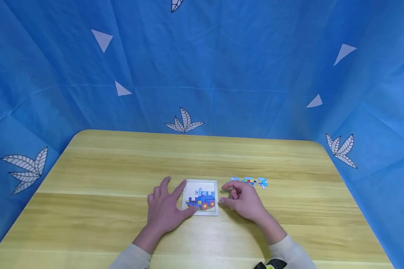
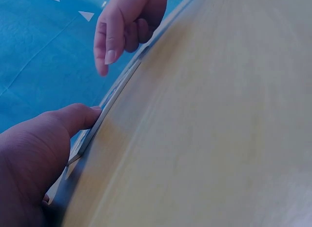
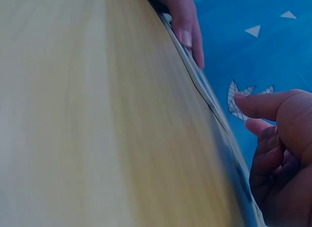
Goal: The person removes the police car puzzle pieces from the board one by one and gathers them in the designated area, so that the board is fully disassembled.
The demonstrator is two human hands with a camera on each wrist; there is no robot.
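A white-framed square jigsaw puzzle (image 1: 200, 213) lies on the table in the head view, a blue train picture partly filling it. My left hand (image 1: 165, 211) is spread along its left side. The left thumb rests on the lower edge, and the index fingertip touches the upper left corner. Just right of the frame, my right hand (image 1: 244, 200) hovers with thumb and index finger apart and the other fingers curled in. Nothing shows between that thumb and index finger in the right wrist view. Beyond the right hand lie loose puzzle pieces (image 1: 262, 182), partly hidden by it.
The wooden table (image 1: 121, 157) has rounded far corners. A blue cloth (image 1: 202, 67) with white leaf and triangle prints hangs behind it and along both sides. A dark object (image 1: 271, 264) shows by the right sleeve at the bottom of the head view.
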